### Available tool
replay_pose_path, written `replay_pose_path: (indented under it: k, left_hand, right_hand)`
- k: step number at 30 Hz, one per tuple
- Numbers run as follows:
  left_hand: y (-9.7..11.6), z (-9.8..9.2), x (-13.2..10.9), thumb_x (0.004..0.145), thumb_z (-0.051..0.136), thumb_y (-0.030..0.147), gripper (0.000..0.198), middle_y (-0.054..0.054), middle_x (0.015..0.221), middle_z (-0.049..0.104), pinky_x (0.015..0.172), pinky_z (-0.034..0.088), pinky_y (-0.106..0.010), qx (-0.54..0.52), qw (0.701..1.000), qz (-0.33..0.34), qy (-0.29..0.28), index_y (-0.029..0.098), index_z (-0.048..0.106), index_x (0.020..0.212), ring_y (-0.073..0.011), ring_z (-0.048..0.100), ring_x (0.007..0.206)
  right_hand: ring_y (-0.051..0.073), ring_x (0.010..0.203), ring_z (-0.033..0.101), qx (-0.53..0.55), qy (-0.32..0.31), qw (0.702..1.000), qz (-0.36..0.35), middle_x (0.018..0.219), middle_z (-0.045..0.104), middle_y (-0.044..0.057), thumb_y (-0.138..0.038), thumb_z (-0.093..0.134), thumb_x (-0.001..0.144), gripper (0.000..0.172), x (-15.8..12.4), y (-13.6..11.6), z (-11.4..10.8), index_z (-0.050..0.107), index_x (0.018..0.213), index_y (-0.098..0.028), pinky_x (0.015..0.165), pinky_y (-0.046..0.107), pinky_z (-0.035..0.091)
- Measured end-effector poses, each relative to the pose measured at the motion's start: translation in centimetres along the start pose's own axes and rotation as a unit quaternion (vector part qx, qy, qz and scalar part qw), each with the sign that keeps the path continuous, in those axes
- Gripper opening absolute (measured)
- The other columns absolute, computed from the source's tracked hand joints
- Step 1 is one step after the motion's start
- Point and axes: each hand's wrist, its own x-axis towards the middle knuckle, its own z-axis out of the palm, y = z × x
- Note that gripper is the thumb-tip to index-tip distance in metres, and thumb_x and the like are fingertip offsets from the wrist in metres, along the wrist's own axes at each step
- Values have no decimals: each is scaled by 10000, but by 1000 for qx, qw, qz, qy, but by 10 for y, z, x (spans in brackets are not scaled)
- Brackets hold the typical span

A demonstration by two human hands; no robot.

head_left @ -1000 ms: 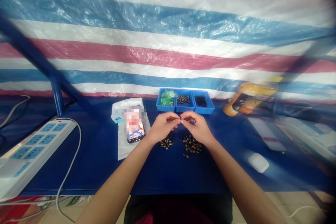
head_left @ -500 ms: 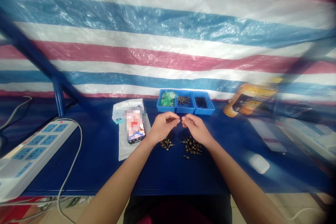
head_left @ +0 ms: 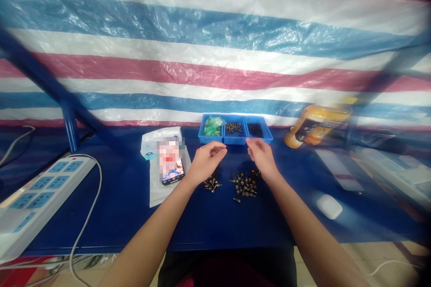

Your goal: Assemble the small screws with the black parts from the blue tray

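My left grip and right grip were curled, contents untellable; dipping the right too low could have scattered the brassy fittings nearer me.

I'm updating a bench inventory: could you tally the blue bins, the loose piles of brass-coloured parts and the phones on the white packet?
Blue bins: 3
Piles of brass-coloured parts: 2
Phone on packet: 1
Total: 6

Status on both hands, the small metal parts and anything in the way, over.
Left hand and right hand apart, contents of either grip unclear. Metal parts in two piles: smaller pile left, larger pile right. Blue tray just beyond hands.
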Motion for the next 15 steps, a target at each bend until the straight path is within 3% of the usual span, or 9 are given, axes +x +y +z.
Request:
replay_pose_path:
  k: [3,5,7,10,15]
  left_hand:
    - [0,-1,-1,874,610,416,252,-34,921,728,770,511,-289,45,999,25,17,223,705,1005,-185,667,845]
    - [1,-1,-1,880,601,403,239,-28,921,732,773,508,-287,55,998,32,18,224,707,998,-184,670,841]
    - [3,-1,-1,885,594,393,232,-24,927,734,779,507,-284,58,998,36,16,223,705,998,-182,673,843]
    - [5,-1,-1,890,584,388,229,-23,941,735,795,504,-286,62,997,43,16,224,707,993,-183,673,854]
    - [4,0,-1,893,582,375,222,-13,950,735,817,496,-283,68,997,41,11,228,706,1004,-180,673,881]
  right_hand:
    - [168,650,559,-118,-130,981,-89,701,627,5,-485,632,858,273,-5,-4,-4,673,805,-221,633,308,436]
    - [189,780,601,-184,-252,938,-154,874,677,28,-399,620,882,185,-9,-7,-7,736,913,-259,730,336,458]
    - [216,926,598,-249,-326,891,-197,987,669,38,-320,589,909,183,-13,-8,-9,759,976,-320,829,380,444]
    - [253,1042,555,-330,-346,850,-219,1049,641,47,-249,568,923,241,-14,-5,-9,764,990,-373,888,445,398]
    - [243,1012,557,-360,-338,838,-232,1052,635,48,-251,590,918,179,-15,-2,-5,753,939,-324,885,439,373]
